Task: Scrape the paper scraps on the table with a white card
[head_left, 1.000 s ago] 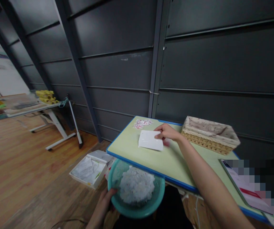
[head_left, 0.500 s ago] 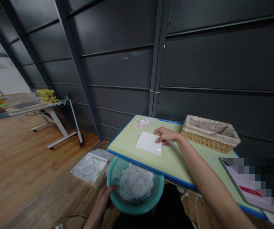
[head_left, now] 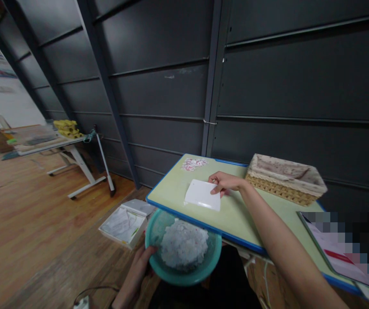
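My left hand [head_left: 142, 257] grips the left rim of a teal plastic basin [head_left: 215, 264], thumb over the edge. A heap of small white paper-like scraps [head_left: 184, 244] fills much of it. The basin sits just under the front edge of a pale green table [head_left: 236, 223] with a blue border. Over the tabletop, my right hand [head_left: 219, 183] pinches the right side of a flat white sheet, like a thin plastic card [head_left: 200, 195]. At the table's far left corner lies a small pile of white and reddish scraps [head_left: 193, 164].
A lined wicker basket [head_left: 284, 180] stands at the table's back right, with a tablet-like panel [head_left: 335, 253] in front of it. An open white box [head_left: 123, 225] is on the floor. Another table [head_left: 52, 146] with yellow items stands left. A dark panelled wall rises behind.
The white sheet has tilted slightly under my right hand, staying in nearly the same place. My left hand still holds the basin. The whole view has shifted a little.
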A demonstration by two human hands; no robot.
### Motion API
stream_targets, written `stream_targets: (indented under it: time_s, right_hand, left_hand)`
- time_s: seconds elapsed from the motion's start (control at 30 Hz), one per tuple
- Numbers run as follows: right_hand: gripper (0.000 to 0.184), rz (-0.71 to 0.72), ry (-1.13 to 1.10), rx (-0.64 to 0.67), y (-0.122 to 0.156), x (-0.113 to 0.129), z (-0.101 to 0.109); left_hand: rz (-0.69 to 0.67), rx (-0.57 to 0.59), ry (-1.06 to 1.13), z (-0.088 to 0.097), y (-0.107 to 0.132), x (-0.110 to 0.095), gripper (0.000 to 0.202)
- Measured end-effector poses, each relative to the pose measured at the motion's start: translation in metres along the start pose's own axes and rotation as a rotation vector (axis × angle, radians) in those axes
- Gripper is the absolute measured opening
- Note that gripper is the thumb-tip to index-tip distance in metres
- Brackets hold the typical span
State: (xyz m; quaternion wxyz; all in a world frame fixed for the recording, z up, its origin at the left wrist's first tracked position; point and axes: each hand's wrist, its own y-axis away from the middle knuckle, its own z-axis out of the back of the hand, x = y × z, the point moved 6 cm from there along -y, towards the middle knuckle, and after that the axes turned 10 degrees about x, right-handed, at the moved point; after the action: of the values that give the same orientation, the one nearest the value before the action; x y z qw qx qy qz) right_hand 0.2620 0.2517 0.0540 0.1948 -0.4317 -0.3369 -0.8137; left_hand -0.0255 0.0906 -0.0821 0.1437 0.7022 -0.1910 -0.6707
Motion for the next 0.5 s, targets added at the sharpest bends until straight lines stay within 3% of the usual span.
stream_targets:
  time_s: [0.5]
  right_hand:
    - [0.034,0.038,-0.126,0.172,-0.019,-0.005,-0.027]
  left_hand:
    - [-0.029,-0.061,-0.022,-0.007,0.02,-0.02,0.019]
